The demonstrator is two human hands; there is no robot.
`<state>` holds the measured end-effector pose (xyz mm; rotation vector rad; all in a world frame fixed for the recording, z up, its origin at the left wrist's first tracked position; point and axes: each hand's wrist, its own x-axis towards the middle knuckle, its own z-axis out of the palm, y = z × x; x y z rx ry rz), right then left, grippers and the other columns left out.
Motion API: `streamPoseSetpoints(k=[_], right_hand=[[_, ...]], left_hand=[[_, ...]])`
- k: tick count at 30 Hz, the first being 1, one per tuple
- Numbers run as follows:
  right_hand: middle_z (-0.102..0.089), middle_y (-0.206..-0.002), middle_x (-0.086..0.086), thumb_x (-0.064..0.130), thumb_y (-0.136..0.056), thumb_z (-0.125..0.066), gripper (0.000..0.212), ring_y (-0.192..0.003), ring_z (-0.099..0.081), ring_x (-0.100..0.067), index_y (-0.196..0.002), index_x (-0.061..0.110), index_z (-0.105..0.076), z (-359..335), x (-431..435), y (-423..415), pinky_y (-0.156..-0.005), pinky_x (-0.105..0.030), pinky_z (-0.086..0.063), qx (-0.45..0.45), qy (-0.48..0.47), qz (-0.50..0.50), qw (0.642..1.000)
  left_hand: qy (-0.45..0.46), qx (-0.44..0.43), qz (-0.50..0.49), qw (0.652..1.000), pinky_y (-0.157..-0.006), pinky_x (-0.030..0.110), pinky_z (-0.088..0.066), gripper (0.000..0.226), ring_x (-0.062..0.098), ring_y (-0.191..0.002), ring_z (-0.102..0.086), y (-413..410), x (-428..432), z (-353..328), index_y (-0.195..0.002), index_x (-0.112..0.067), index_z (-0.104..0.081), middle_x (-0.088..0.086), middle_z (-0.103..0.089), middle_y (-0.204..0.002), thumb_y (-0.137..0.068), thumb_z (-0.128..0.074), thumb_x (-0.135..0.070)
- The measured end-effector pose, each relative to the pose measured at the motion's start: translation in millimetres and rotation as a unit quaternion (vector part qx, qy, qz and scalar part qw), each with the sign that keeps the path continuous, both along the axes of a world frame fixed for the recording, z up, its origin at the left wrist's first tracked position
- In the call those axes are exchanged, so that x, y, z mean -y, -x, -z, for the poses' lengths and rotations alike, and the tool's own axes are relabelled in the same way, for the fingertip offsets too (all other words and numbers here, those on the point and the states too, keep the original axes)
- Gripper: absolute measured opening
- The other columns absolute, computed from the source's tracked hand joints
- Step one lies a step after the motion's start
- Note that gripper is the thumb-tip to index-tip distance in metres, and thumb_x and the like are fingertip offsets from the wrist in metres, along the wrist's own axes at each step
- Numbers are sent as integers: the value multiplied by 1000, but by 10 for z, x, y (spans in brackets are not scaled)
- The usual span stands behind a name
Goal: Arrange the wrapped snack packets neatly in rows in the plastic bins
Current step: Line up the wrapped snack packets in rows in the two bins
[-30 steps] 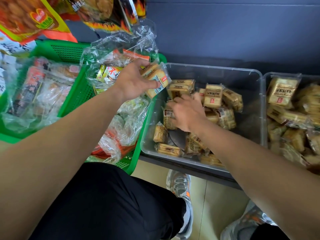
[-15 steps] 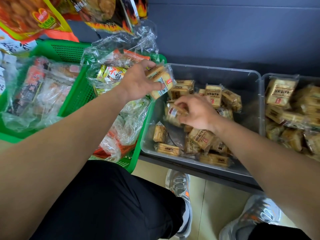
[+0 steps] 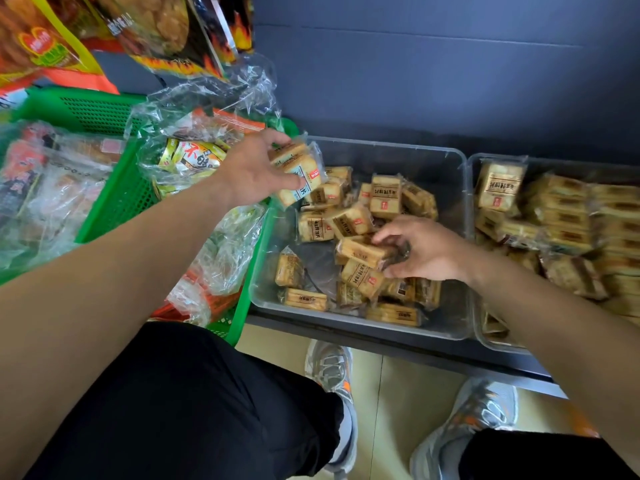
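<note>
Left hand [image 3: 254, 176] gripping tilted packets [image 3: 300, 174], right hand [image 3: 431, 252] pinching packet [image 3: 363, 251] lying lengthwise left-right

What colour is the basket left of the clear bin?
Green: the basket has perforated mesh walls, seen in the head view.

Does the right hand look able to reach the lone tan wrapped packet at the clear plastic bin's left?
Likely yes: nothing covers the lone tan packet, though the right hand grips another packet.

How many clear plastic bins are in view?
2. One bin sits in the middle, holding snack packets; the other bin stands right of it, fuller, cut off by the frame. More may be out of view.
</note>
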<state>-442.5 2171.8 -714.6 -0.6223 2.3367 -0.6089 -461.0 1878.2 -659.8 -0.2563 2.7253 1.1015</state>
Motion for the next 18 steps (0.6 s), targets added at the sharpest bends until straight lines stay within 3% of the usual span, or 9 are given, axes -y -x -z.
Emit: streamPoseSetpoints(k=[3,8,11,13,15,18], right_hand=[[-58,-119,13,36,-85,-80,48,-103,-57,-4,-128,33,-60,-82,8,28,-80,-17,-43,73,0,-4,997],[-63,-111,8,54,-85,-73,36,-102,-60,-15,-108,29,-59,-17,152,12,-94,-41,-51,40,-17,29,999],[-45,-119,9,39,-80,-79,36,-120,-42,-19,-107,32,-56,-100,305,-45,-101,-40,-42,-62,-88,-3,994],[-44,-124,10,28,-81,-78,36,-127,-38,-18,-112,32,-59,-149,493,-97,-107,-40,-38,-126,-60,-19,990],[-56,-131,5,18,-89,-74,36,-123,-51,-15,-123,24,-65,-118,745,-148,-109,-38,-44,-90,43,-27,995],[-59,-140,-3,11,-94,-69,50,-122,-58,-16,-141,17,-55,88,1174,-172,-106,-31,-47,39,100,-26,994]], left_hand=[[4,7,5,1000,-78,19,-40,75,15,-109,-56,-5,28,22,-144,-20,-49,-11,-56,-109,-78,-86,-26],[11,12,7,1000,-82,24,-42,76,18,-110,-57,9,56,56,-144,-21,-50,-4,-58,-119,-78,-87,-28],[-2,14,3,1000,-89,22,-38,76,14,-114,-54,20,74,68,-144,-22,-50,-4,-57,-124,-77,-87,-26],[-16,8,-13,1000,-86,15,-38,72,10,-113,-56,45,121,69,-139,-20,-53,-6,-59,-121,-76,-88,-24],[-37,-4,-40,999,-80,6,-40,64,4,-104,-58,63,178,61,-130,-20,-56,-11,-59,-111,-75,-89,-20],[-59,-24,-73,995,-91,13,-44,74,8,-109,-59,52,288,75,-134,-17,-57,-7,-62,-117,-69,-93,-23]])
